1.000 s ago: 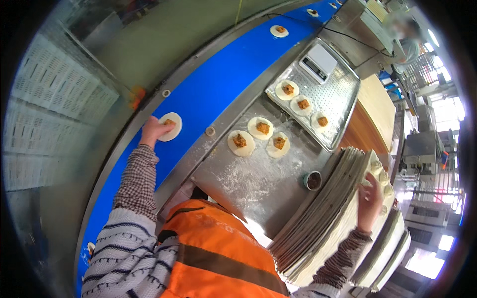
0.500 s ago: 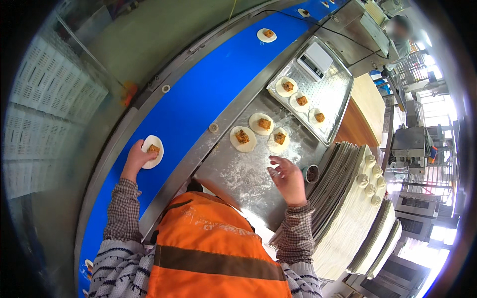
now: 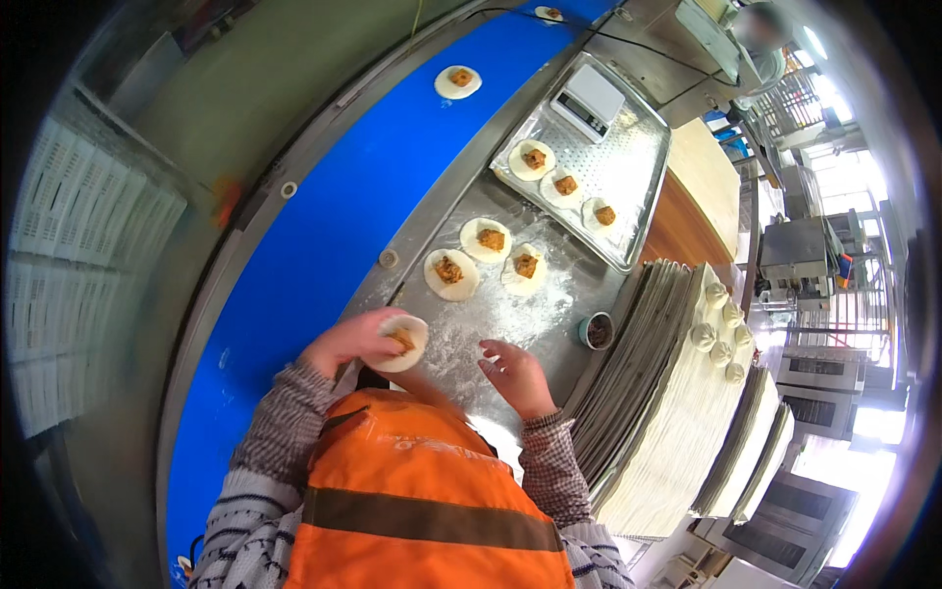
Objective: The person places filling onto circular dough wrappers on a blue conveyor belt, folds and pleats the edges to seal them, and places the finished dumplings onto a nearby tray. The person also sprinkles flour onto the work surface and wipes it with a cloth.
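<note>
My left hand (image 3: 355,340) is closed on the edge of a round dough wrapper (image 3: 413,335) with a lump of orange-brown filling. It holds this wrapper over the near left edge of the floured steel table (image 3: 446,339). To the right, my right hand (image 3: 520,381) hovers above the table, fingers apart and slightly curled, holding nothing. Beyond the hands lie three more filled wrappers: one on the left (image 3: 440,287), one at the back (image 3: 471,236) and one on the right (image 3: 515,284).
A blue conveyor belt (image 3: 294,265) runs along the left, carrying another filled wrapper (image 3: 446,86). A metal tray (image 3: 628,147) holds a white scale (image 3: 592,90) and three filled wrappers. On the right are a small bowl (image 3: 586,332) and stacked cloth-covered boards (image 3: 648,432) with pleated buns (image 3: 703,338).
My left hand has lifted the filled wrapper off the blue belt and brought it right, over the table edge. My right hand has come slightly nearer to me. The view has shifted.
</note>
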